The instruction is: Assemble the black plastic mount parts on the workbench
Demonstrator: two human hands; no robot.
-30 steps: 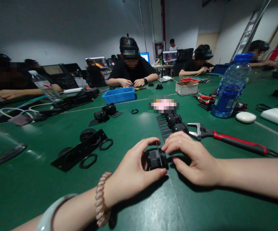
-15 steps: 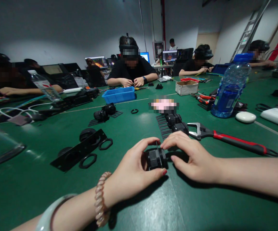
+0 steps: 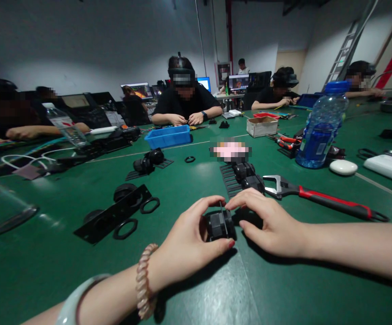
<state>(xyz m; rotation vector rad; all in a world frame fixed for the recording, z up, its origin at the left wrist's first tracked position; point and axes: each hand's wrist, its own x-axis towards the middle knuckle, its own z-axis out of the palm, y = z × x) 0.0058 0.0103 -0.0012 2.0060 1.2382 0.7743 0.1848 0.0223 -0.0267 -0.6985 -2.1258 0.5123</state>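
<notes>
My left hand (image 3: pixel 185 246) is closed around a black fitting with a thin plate (image 3: pixel 218 225), thumb below and fingers over the top. The fitting lies on its side, low over or on the green table. At its right side is my right hand (image 3: pixel 273 225), index fingertip at the plate's upper edge and thumb apart from the fitting. Just beyond are similar black fittings on a slotted plate (image 3: pixel 245 174). To the left are a black plate with round fittings (image 3: pixel 113 214) and two black hex nuts, one nearer (image 3: pixel 125 229) and one farther (image 3: pixel 150 205).
An adjustable wrench (image 3: pixel 331 198) with a red and black handle lies right of my right hand. Farther back are a blue tray (image 3: pixel 168 137), a small box (image 3: pixel 262 126), a blue-capped bottle (image 3: pixel 321 131) and a black ring (image 3: pixel 189 159). Co-workers (image 3: pixel 185 101) sit around the table.
The view has shifted slightly. Both hands keep nearly the same pose at the fitting, with no clear change in grip.
</notes>
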